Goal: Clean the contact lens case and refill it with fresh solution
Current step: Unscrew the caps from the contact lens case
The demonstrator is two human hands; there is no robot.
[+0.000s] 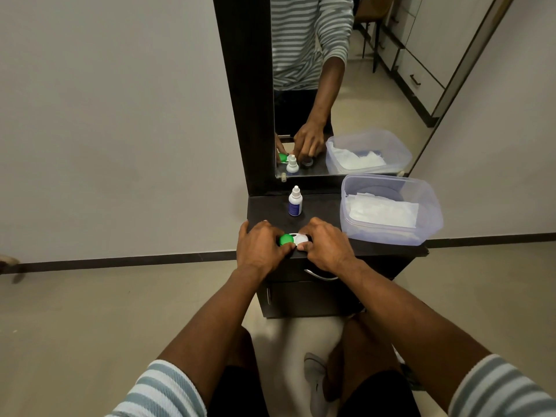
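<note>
Contact lens case (296, 239) at the table's (325, 206) near edge: left hand (261, 248) grips the green cap (285, 239), right hand (328, 245) pinches the white side. Solution bottle (295, 201) stands behind; plastic container (391, 206) overhangs the right edge.

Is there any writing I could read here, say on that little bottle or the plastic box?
No text can be read.
Solution bottle: its dark blue label carries print, too small and blurred to make out.
Contact lens case: no marking shows on the green cap or the white part.
Plastic container: no label visible.
</note>
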